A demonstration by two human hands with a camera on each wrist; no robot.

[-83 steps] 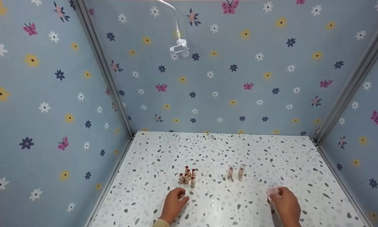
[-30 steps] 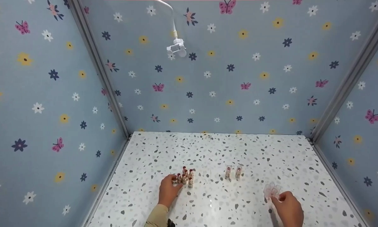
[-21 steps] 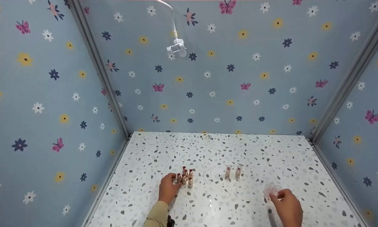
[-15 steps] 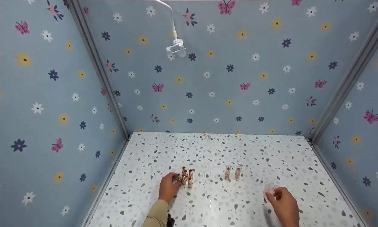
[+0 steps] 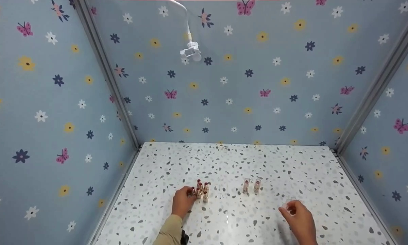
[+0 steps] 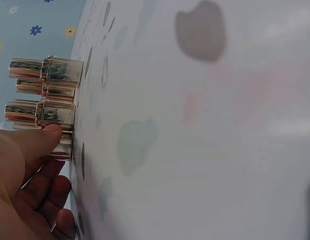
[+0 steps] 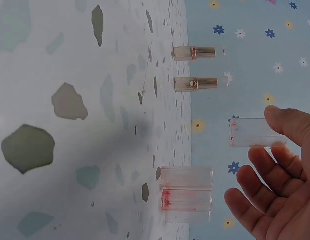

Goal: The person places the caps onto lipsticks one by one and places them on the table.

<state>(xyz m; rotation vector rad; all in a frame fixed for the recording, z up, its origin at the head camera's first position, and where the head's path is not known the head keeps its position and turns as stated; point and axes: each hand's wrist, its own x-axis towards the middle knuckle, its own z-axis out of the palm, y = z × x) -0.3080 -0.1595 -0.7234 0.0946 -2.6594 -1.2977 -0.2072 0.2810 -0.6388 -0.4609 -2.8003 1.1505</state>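
On the left part of the table stand several uncapped lipsticks (image 5: 200, 186) in a tight upright group, gold tubes with dark red tips. My left hand (image 5: 183, 202) pinches the leftmost lipstick (image 5: 193, 191) between thumb and fingers; the left wrist view shows the thumb covering much of it. On the right, my right hand (image 5: 301, 217) grips a clear plastic lipstick cap (image 7: 245, 133), held up off the table. Beside it stand more clear caps (image 7: 187, 200), bunched together, one with red smears inside; in the head view the hand mostly hides them.
Two lipsticks with clear caps on, a left one (image 5: 246, 186) and a right one (image 5: 257, 186), stand between my hands. The speckled white table (image 5: 231, 163) is walled by flowered blue panels. A white clamp arm (image 5: 191, 51) hangs at the back.
My left hand has moved from in front of the lipsticks to the leftmost one and pinches it. My right hand has lifted a cap from the bunch and shifted left with it.
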